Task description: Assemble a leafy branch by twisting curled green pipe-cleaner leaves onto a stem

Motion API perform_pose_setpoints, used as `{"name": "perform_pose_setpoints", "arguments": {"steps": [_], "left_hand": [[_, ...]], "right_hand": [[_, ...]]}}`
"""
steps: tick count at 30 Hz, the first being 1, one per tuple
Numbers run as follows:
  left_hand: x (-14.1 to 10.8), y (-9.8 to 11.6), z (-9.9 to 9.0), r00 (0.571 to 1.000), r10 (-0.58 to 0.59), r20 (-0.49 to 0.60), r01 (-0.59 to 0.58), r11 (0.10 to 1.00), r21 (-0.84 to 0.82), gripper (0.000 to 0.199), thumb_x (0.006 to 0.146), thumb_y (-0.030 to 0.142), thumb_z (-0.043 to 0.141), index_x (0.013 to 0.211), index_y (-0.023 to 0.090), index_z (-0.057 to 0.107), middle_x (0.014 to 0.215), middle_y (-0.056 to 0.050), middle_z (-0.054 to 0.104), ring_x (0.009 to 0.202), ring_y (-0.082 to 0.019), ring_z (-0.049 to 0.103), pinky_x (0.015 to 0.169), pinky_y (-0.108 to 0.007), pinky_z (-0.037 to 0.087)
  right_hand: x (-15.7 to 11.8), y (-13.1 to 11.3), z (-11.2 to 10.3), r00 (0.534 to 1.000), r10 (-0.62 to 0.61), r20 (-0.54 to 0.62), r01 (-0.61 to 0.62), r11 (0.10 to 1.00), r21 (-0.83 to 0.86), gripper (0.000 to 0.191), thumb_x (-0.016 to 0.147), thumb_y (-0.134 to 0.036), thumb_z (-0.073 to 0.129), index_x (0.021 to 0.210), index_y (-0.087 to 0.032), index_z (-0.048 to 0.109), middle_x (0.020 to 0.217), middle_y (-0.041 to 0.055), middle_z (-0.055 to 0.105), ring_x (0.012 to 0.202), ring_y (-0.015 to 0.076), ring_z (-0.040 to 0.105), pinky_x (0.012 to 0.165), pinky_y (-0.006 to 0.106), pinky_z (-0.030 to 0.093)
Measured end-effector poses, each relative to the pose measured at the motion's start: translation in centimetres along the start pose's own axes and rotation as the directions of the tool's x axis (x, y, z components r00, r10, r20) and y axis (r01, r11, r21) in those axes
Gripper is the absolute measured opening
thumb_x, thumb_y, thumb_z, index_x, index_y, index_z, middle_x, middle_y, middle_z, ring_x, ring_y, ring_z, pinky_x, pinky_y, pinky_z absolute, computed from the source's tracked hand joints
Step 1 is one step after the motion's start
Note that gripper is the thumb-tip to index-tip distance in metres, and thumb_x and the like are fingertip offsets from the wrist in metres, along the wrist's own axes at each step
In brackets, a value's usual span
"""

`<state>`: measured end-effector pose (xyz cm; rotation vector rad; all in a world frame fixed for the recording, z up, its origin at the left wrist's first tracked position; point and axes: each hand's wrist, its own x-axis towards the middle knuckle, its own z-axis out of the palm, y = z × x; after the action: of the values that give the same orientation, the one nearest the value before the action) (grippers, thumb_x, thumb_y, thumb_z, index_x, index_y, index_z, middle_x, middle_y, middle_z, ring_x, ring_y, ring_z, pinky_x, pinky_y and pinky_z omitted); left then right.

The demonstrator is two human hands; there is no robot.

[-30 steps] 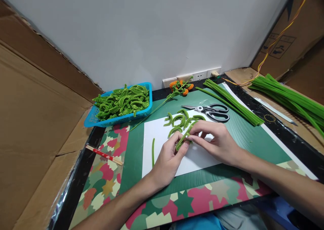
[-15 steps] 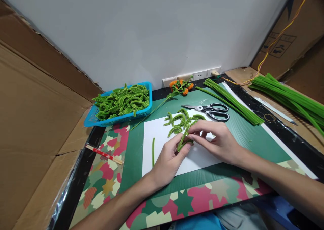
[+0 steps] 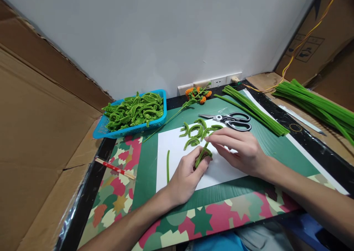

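Observation:
My left hand (image 3: 188,173) pinches a bent green pipe cleaner (image 3: 203,158) between thumb and fingers, over a sheet of white paper (image 3: 163,144). At its upper end are the fingertips of my right hand (image 3: 239,147), closed on the tip; the exact grip is partly hidden. Just beyond my hands, several curled green pipe cleaner pieces (image 3: 195,131) lie in a loose group on the paper. One straight short piece (image 3: 167,166) rests by itself to the left. Scissors (image 3: 229,120), with black and grey handles, lie past my right hand, blades pointing left.
A blue basket (image 3: 129,131) heaped with green pieces stands back left. An orange pipe cleaner flower stem (image 3: 190,103) lies near the wall sockets (image 3: 218,82). Green pipe cleaner bundles (image 3: 257,112) lie to the right. Red-wrapped chopsticks (image 3: 114,168) rest at left on the patterned mat.
My right hand has shifted slightly up and away from my left, its fingers now at the upper end of the pipe cleaner. My left hand keeps its hold.

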<state>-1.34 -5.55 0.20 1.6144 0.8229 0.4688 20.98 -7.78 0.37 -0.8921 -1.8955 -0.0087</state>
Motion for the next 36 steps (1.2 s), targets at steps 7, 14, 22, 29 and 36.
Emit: {"name": "perform_pose_setpoints", "arguments": {"steps": [7,14,22,29,36], "left_hand": [[-0.05,0.08,0.24,1.000,0.023,-0.010,-0.024,0.994,-0.107,0.030,0.113,0.050,0.049,0.105,0.021,0.051,0.075,0.006,0.045,0.063,-0.012,0.038,0.060,-0.028,0.032],[-0.07,0.03,0.30,1.000,0.001,-0.018,-0.004,0.985,-0.171,0.028,0.114,0.050,0.049,0.111,0.022,0.050,0.072,0.007,0.044,0.059,-0.011,0.036,0.056,-0.027,0.030],[-0.18,-0.26,0.28,1.000,-0.023,-0.013,0.020,0.974,-0.227,0.028,0.114,0.050,0.048,0.106,0.023,0.047,0.072,0.007,0.042,0.058,-0.009,0.030,0.053,-0.024,0.025],[-0.17,0.06,0.23,0.999,-0.016,-0.046,0.005,0.971,-0.237,0.029,0.113,0.050,0.053,0.105,0.023,0.050,0.068,0.008,0.042,0.054,-0.009,0.029,0.050,-0.023,0.022],[0.00,0.32,0.43,0.990,0.012,-0.140,-0.056,0.950,-0.308,0.028,0.110,0.048,0.058,0.099,0.023,0.050,0.065,0.009,0.042,0.048,-0.007,0.026,0.048,-0.022,0.022]], "right_hand": [[-0.30,0.14,0.09,0.997,0.019,0.077,-0.016,0.999,-0.042,0.021,0.105,-0.010,0.061,0.120,-0.019,0.073,0.109,0.0097,0.080,0.089,0.0187,0.078,0.075,0.028,0.062],[-0.57,0.30,0.49,0.993,0.064,0.097,-0.056,0.995,-0.079,0.023,0.105,-0.012,0.062,0.123,-0.022,0.072,0.117,0.0108,0.076,0.099,0.0217,0.075,0.080,0.033,0.062],[-0.19,0.36,0.25,0.994,0.032,0.106,-0.019,0.992,-0.125,0.013,0.103,-0.013,0.065,0.112,-0.019,0.071,0.115,0.0135,0.074,0.102,0.0264,0.069,0.084,0.041,0.060],[-0.40,0.39,0.44,0.995,-0.001,0.102,0.004,1.000,-0.025,0.016,0.103,-0.010,0.063,0.113,-0.021,0.068,0.103,0.0091,0.078,0.094,0.0239,0.068,0.083,0.041,0.059],[-0.08,-0.40,0.36,0.990,0.073,0.123,-0.094,0.981,0.171,0.018,0.103,-0.010,0.064,0.114,-0.021,0.072,0.098,0.0078,0.078,0.087,0.0219,0.068,0.076,0.037,0.059]]}}
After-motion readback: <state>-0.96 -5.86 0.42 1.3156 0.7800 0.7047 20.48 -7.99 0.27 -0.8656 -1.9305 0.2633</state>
